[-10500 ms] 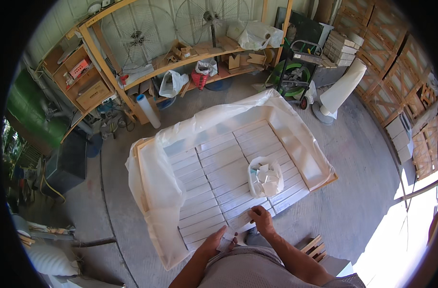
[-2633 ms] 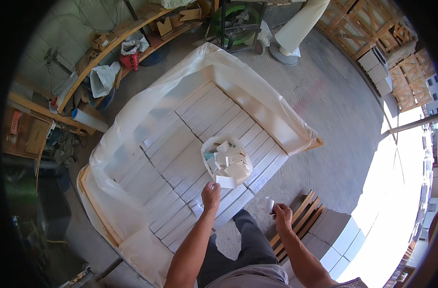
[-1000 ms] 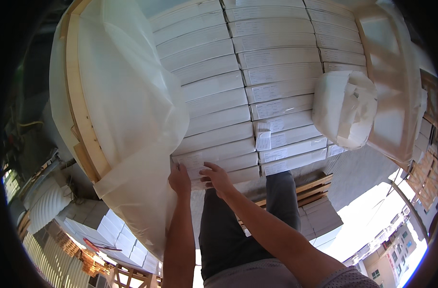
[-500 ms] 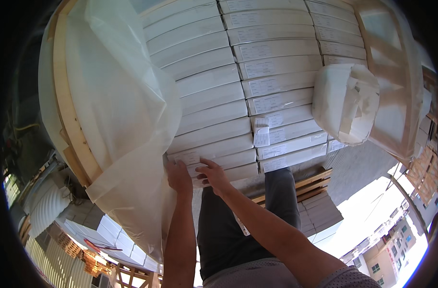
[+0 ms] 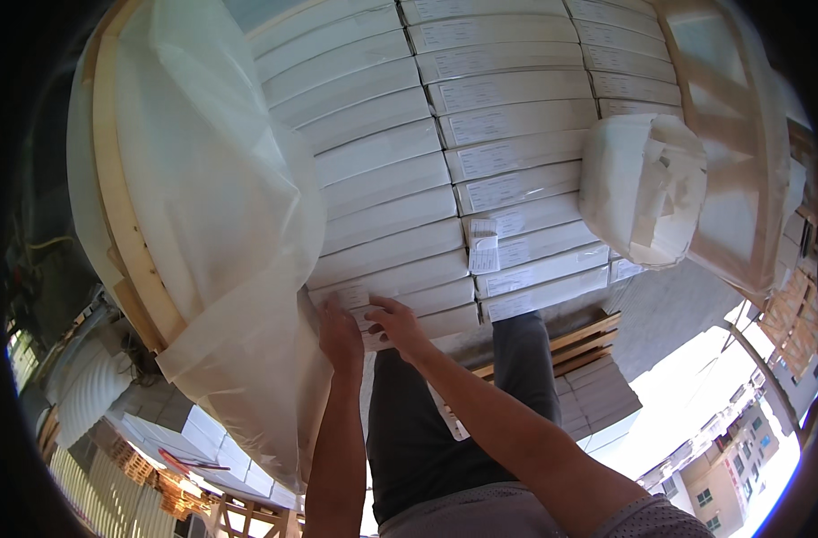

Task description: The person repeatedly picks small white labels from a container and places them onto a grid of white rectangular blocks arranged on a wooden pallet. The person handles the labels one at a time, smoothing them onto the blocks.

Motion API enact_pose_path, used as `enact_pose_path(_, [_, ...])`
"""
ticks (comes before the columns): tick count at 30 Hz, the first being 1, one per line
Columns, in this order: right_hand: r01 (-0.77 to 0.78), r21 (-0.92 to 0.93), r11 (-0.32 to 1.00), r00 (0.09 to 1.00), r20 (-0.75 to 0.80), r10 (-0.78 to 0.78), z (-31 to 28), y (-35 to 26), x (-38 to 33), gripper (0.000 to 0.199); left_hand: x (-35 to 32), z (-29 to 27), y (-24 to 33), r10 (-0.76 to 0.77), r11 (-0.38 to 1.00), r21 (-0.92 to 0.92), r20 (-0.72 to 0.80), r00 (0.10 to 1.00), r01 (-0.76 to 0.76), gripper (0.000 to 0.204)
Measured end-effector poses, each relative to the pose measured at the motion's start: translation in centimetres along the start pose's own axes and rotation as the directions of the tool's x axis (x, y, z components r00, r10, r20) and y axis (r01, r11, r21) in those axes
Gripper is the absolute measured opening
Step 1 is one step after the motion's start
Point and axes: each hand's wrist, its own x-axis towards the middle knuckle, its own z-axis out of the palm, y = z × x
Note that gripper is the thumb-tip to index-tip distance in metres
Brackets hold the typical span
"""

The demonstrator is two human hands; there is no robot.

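White, flat boxes (image 5: 391, 202) are stacked in columns before me. A printed white label (image 5: 351, 297) sits on a box end low in the left column. My left hand (image 5: 341, 339) reaches up to it, fingers lying against the label and box. Beside it my right hand (image 5: 398, 326) touches the label's right side, its fingers apart and slightly bent. A folded strip of printed labels (image 5: 483, 247) rests on the middle column. Several boxes there carry labels on their ends.
Translucent plastic sheeting (image 5: 220, 170) hangs at the left over a wooden frame (image 5: 126, 211). A white, open-ended roll or container (image 5: 642, 190) stands against the boxes at the right. Wooden slats (image 5: 575, 345) and more stacked boxes (image 5: 597, 394) lie behind my legs.
The view has shifted slightly. My left hand has moved a little toward the right hand; both stay at the label, and the right hand looks almost unchanged.
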Motion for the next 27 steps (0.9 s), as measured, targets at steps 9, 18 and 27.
enact_pose_path(9, [0.306, -0.257, 0.917, 0.894, -0.254, -0.369, -0.7, -4.5, 0.1, 0.033, 0.5, 1.2, 1.9, -0.179, 0.982, 0.037, -0.087, 0.980, 0.183, 0.066])
enact_pose_path(18, [0.137, -0.224, 0.965, 0.967, 0.242, -0.081, 1.1, -6.1, 3.5, 0.035, -1.3, -0.5, 2.2, -0.106, 0.993, -0.051, -0.082, 0.991, 0.102, 0.065])
enact_pose_path(27, [0.184, -0.412, 0.892, 0.952, -0.151, -0.266, -1.3, -1.9, 2.6, 0.039, -5.9, 0.2, -3.3, -0.374, 0.693, -0.542, 0.295, 0.879, 0.476, 0.039])
